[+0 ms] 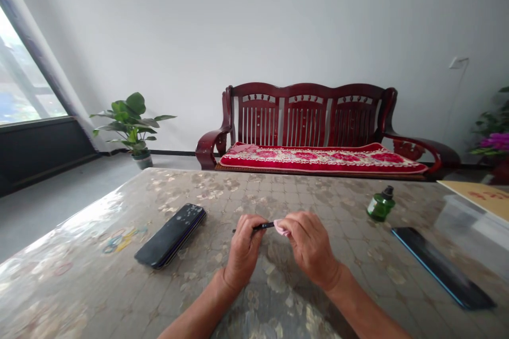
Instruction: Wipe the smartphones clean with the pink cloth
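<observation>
Between my two hands, above the table, is a thin black object (268, 225), seen edge-on; I cannot tell its kind. My left hand (243, 246) is closed around its left part, and a short dark end pokes out beyond the fingers. A small piece of pink cloth (280, 228) is pinched in my right hand (309, 246), pressed against the object's right end. Left of my hands lies a black phone (175, 233) with wet spots on its upper face; it seems to rest on another flat dark piece.
A green spray bottle (380, 204) stands to the right, with a blue-edged phone (441, 267) lying nearer. Colored rubber bands (121, 239) are at the left. A yellowish sheet (479, 198) lies at the right edge. Beyond the patterned table (191, 296) is a wooden bench (302, 116).
</observation>
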Tool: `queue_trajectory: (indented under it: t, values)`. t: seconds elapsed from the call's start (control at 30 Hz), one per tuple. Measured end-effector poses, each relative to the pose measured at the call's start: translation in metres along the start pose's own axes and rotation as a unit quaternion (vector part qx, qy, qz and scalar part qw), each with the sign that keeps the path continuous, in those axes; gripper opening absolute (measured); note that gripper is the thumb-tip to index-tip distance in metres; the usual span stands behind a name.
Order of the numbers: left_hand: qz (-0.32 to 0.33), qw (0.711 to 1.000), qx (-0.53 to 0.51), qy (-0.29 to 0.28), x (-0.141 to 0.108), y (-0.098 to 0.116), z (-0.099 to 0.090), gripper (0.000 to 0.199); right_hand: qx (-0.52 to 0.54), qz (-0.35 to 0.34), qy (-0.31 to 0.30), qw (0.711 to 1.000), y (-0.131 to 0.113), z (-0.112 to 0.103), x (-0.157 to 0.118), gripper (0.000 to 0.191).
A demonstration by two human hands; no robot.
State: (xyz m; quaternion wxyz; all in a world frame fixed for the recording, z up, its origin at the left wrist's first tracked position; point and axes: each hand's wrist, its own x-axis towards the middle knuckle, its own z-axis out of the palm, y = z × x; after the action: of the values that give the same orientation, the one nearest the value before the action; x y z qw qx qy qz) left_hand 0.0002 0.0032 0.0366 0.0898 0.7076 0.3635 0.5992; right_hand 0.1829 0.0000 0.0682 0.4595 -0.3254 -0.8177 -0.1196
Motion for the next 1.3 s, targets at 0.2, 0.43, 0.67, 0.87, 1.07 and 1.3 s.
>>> queue_trajectory:
  t: [0.2,0.43,0.67,0.87,1.07,1.3]
  values:
    - [-0.008,1.000,-0.006,-0.001,-0.001,-0.003,0.000,0.010,0.006,-0.007,-0.014,1.000,0.006,-0.004,0.001,0.017]
    - [-0.005,1.000,-0.009,-0.006,0.000,-0.003,0.000,0.010,0.022,-0.024,-0.027,0.999,0.004,-0.006,0.004,0.018]
    - [0.000,1.000,-0.008,-0.011,0.000,-0.003,-0.001,0.010,0.022,-0.030,-0.029,0.999,0.002,-0.004,0.003,0.018]
    - [-0.017,1.000,-0.012,-0.004,0.000,-0.006,0.000,0.011,0.018,-0.007,-0.006,1.000,0.004,0.003,-0.001,0.022]
    - [-0.016,1.000,-0.009,-0.006,0.001,-0.008,-0.001,0.010,0.008,0.016,0.017,1.000,0.023,0.006,-0.010,0.024]
    - [-0.010,1.000,-0.011,-0.018,0.002,-0.005,0.000,0.012,0.037,0.009,0.006,0.999,0.005,0.006,-0.001,0.029]
